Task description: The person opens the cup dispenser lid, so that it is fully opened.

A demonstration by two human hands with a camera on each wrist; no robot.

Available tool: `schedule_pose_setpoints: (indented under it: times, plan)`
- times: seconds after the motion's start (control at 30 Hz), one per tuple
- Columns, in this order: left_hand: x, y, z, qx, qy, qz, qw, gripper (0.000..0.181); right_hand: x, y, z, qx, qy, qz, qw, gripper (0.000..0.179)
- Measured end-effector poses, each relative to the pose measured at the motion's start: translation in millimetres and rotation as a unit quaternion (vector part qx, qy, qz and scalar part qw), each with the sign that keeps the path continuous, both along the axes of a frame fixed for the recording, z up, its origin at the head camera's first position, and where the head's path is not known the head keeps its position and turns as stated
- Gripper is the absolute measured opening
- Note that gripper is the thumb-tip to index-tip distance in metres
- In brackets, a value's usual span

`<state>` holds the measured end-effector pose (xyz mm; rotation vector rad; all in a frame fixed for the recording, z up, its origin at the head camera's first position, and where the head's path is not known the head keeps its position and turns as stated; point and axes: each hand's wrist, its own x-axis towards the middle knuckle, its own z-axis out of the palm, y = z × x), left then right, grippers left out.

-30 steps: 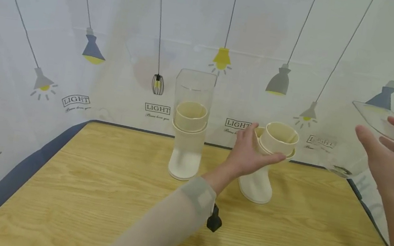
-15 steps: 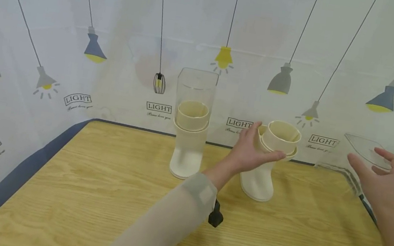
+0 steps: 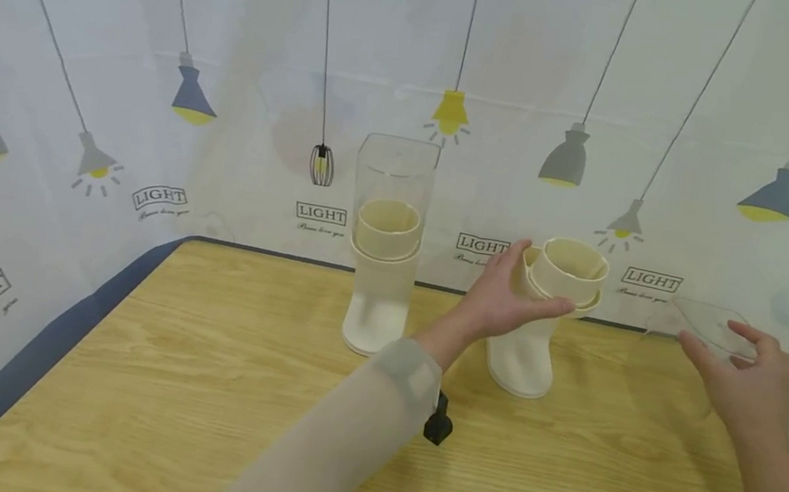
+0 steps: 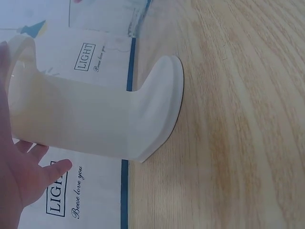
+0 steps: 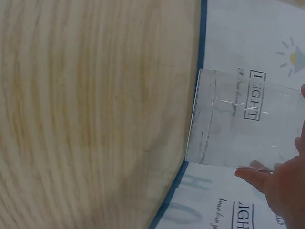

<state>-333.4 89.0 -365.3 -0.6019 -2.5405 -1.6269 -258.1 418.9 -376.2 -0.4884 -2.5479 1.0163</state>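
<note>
With thumb and fingers spread round its upper part, my left hand (image 3: 496, 298) grips a cream boot-shaped base (image 3: 522, 361) with a round collar on top. The left wrist view shows that base (image 4: 86, 109) with its flared foot at the tabletop. Off to the right, my right hand (image 3: 753, 385) holds a clear plastic container (image 3: 713, 320) between thumb and fingers, near its upper rim. In the right wrist view the container (image 5: 233, 119) has straight walls, and its lower end overlaps the table's blue edge.
A matching cream base (image 3: 374, 323) stands at the back middle of the wooden table (image 3: 193, 386), with a clear container (image 3: 398, 167) fitted over its collar. Close behind the table hangs a white curtain (image 3: 255, 50) printed with lamps.
My right hand has moved down and left with the clear container, from above the table's right corner toward the cream base. My left hand keeps its grip, nearly still.
</note>
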Motion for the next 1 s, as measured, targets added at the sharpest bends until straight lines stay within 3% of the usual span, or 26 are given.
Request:
schedule_pose_setpoints:
  times: [0.33,1.0]
  plan:
    - [-2.7,6.6,-1.3,0.001,-0.001,-0.006,1.0000,0.109,-4.1,8.1,-15.6,0.020,0.004,-0.019,0.9996,0.095]
    - [-6.2,2.7,-1.0,-0.008,0.005,0.006,0.9999,0.108,-24.5,16.9,-32.0,-0.033,0.015,0.005,0.9993,0.087]
